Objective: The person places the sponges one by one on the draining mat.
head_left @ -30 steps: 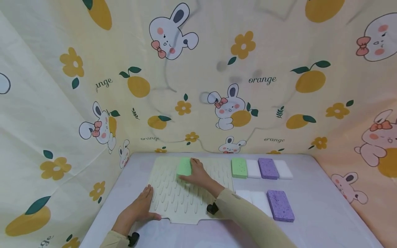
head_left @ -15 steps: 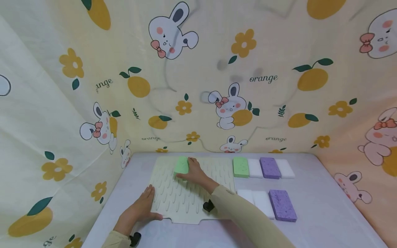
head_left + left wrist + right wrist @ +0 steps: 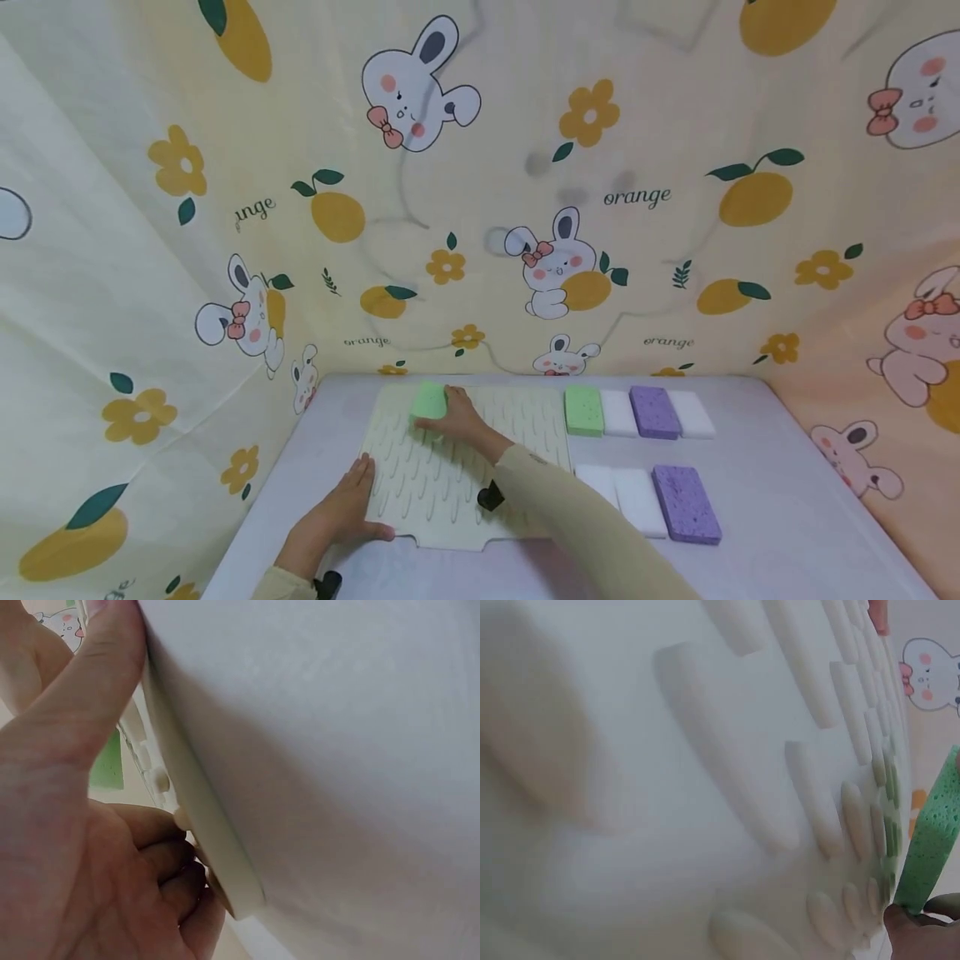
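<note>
In the head view, my right hand [image 3: 461,418] pinches a light green sponge [image 3: 429,402] at its right side, over the far left part of a cream ridged drying mat [image 3: 450,475]. The right wrist view shows this green sponge [image 3: 934,829] standing on edge, thumb and fingertip at its lower end. My left hand [image 3: 337,508] rests at the mat's near left corner, fingers along the left edge and thumb by the front edge. Close up in the left wrist view, the left hand [image 3: 67,847] touches the edge of the mat [image 3: 214,840].
Right of the mat, a back row holds another green sponge [image 3: 583,411], a white sponge [image 3: 618,413], a purple sponge [image 3: 655,412] and another white sponge [image 3: 692,414]. Nearer are two white sponges, one [image 3: 639,502] beside a purple sponge [image 3: 686,504]. A printed curtain [image 3: 480,183] surrounds the table.
My right hand has moved a little to the left across the mat with the green sponge. The left hand stays at the mat's corner.
</note>
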{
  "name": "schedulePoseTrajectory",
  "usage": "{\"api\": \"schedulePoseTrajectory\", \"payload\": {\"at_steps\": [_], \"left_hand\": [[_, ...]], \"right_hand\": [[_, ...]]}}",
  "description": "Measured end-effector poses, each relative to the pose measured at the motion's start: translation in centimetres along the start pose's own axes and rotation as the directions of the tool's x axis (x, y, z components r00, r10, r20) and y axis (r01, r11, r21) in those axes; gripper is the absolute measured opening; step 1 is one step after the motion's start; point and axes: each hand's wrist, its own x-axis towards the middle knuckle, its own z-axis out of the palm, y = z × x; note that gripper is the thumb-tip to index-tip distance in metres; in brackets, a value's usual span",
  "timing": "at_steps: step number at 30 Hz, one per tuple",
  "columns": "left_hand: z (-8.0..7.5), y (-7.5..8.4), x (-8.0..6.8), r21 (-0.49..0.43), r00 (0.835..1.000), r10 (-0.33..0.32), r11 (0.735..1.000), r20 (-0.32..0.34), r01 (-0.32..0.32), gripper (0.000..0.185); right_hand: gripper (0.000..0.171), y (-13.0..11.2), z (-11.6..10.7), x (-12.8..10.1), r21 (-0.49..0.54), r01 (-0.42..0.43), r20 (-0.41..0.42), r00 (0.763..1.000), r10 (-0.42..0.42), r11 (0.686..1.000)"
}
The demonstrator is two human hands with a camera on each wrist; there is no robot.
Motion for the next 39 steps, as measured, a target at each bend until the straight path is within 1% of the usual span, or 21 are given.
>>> {"api": "schedulePoseTrajectory", "payload": {"at_steps": [4,11,16,21,24,27,35,39], "left_hand": [[0.2,0.1,-0.1,0.000,1.000,0.003,1.000,-0.003,-0.003,0.136],[-0.2,0.2,-0.4,0.004,1.000,0.001,1.000,-0.001,-0.001,0.135],[-0.2,0.1,-0.3,0.002,1.000,-0.005,1.000,0.000,0.005,0.136],[-0.1,0.2,-0.3,0.003,1.000,-0.001,1.000,-0.007,0.001,0.135],[0.0,0.1,-0.3,0.007,1.000,-0.002,1.000,-0.012,0.002,0.134],[0.1,0.2,-0.4,0.005,1.000,0.001,1.000,-0.019,-0.001,0.134],[0.0,0.3,-0.6,-0.003,1.000,0.000,1.000,-0.011,0.000,0.134],[-0.1,0.3,-0.5,0.005,1.000,-0.002,1.000,-0.007,0.002,0.134]], "right_hand": [[0.107,-0.1,0.5,0.1,0.031,-0.012,-0.011,1.000,0.013,0.999],[0.104,-1.0,1.2,0.6,0.067,0.022,-0.038,0.999,-0.019,0.998],[0.102,-1.4,1.6,1.0,0.069,0.019,-0.058,0.998,-0.015,0.997],[0.099,-1.6,1.8,1.2,0.057,0.000,-0.056,0.998,0.003,0.998],[0.101,-1.6,1.9,1.3,0.050,-0.016,-0.054,0.998,0.019,0.999],[0.104,-1.7,2.1,1.4,0.028,-0.039,-0.051,0.998,0.041,0.999],[0.116,-1.4,2.8,2.0,-0.120,-0.067,-0.038,0.997,0.063,0.990],[0.120,-1.3,3.0,2.3,-0.165,-0.073,-0.027,0.997,0.070,0.984]]}}
